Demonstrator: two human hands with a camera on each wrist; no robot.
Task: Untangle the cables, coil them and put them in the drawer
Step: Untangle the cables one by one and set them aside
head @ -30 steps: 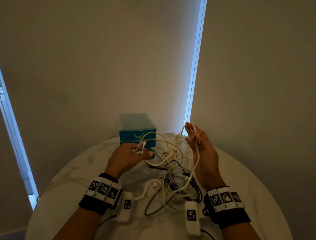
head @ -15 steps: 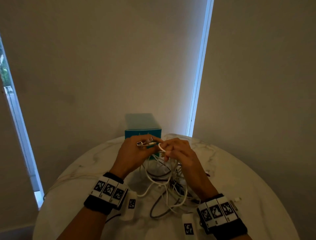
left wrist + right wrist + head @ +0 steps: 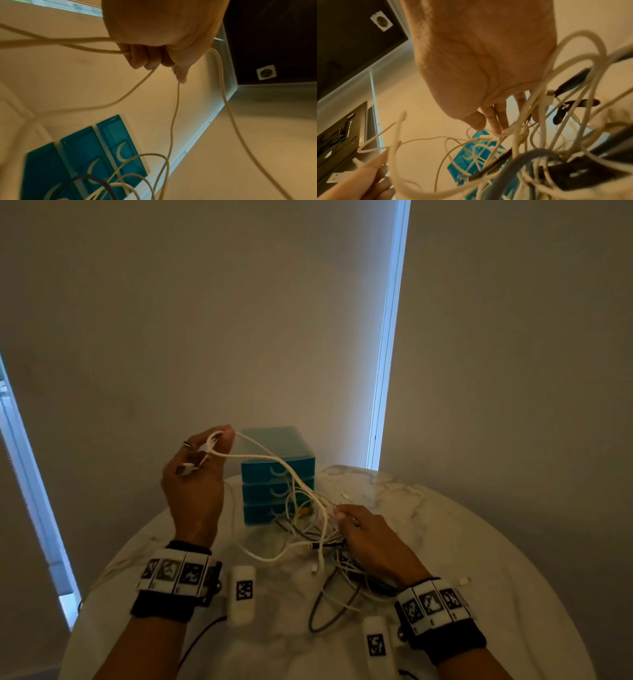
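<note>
We find the room dim; cold daylight enters only through the blind gaps (image 3: 388,337) at one and nine o'clock. Both wrist views carry a warm cast, with nearby cables (image 3: 539,169) blurred and straight lines bowed at edges.

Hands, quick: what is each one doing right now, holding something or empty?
Left hand: raised, fingers curled round a white cable drawn up from the tangle.
Right hand: low on the tangle, fingertips pinching thin white strands.

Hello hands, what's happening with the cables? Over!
Left hand lifts a white cable. Right hand pinches the tangle. Drawers shut, nothing coiled.
</note>
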